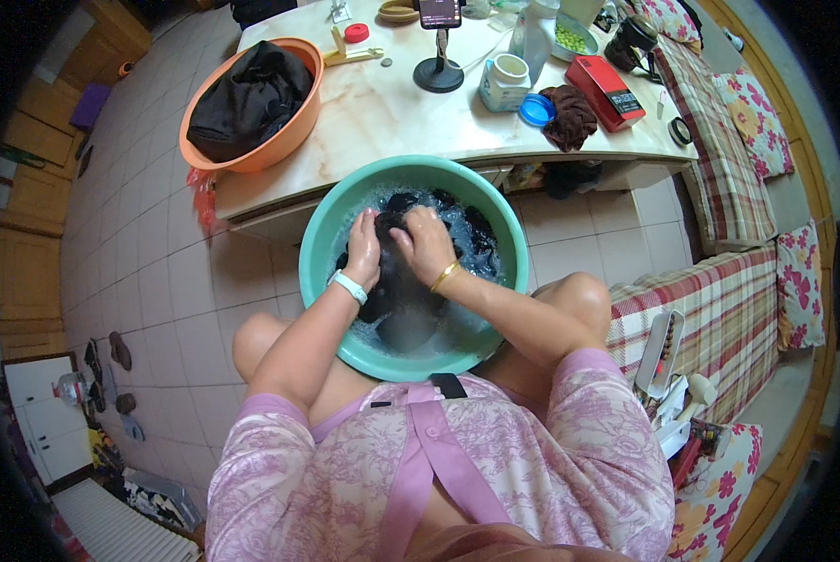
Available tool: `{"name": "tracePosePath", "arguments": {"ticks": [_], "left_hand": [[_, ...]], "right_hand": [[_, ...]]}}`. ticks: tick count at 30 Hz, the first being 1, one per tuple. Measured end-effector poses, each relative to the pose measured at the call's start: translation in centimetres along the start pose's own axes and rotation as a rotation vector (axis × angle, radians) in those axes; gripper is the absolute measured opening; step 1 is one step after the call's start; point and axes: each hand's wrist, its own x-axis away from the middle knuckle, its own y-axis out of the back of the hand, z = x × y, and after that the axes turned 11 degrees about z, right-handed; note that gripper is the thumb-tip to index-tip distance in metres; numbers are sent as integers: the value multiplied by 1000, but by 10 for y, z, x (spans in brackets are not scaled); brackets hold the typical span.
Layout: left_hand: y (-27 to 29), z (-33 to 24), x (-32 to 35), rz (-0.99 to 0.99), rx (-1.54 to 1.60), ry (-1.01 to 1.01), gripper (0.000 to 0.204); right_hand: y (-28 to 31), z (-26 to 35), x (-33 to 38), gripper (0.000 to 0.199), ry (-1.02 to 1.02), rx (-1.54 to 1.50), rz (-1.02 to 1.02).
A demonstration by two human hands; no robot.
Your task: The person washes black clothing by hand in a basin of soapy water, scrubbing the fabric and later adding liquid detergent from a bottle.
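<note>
A round teal basin (511, 201) rests at my lap, holding sudsy water and dark, wet cloth (401, 272). My left hand (365, 251), with a white band at the wrist, is closed on the left side of a bunched part of this cloth. From the right, my right hand (427, 245), wearing a gold bracelet, grips the same bunch with its fingers curled. Both hands are close together above the water. Some of the cloth between them is blurred, and its kind of garment does not show. Further dark folds lie in the foam around it.
A marble-look table (383, 122) stands beyond the basin. On it are an orange basin (312, 103) with black fabric, a phone on a stand (439, 75), a white tub (504, 84), a blue lid (537, 110) and a red box (604, 92). A plaid-covered sofa (701, 300) runs along the right.
</note>
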Motion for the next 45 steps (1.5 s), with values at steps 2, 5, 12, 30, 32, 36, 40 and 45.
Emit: {"name": "tracePosePath", "arguments": {"ticks": [2, 5, 12, 30, 32, 36, 40, 45], "left_hand": [[-14, -24, 12, 25, 334, 178, 30], [-14, -29, 18, 192, 544, 324, 34], [-25, -24, 31, 75, 604, 342, 36], [-7, -79, 34, 411, -1108, 141, 40], [-9, -87, 53, 411, -1266, 27, 55], [2, -58, 63, 430, -1544, -173, 71], [1, -35, 53, 401, -1677, -139, 65], [2, -19, 37, 375, -1646, -38, 55]], "right_hand": [[1, 20, 3, 23, 78, -89, -22], [6, 42, 5, 25, 212, -127, -80], [7, 51, 4, 27, 367, -79, -72], [37, -22, -1, 32, -240, 137, 392], [37, -20, 10, 32, -111, 140, 332], [36, -18, 25, 42, -15, 246, 478], [24, -19, 28, 46, -73, 446, 558], [14, -31, 18, 45, -220, 425, 613]]}}
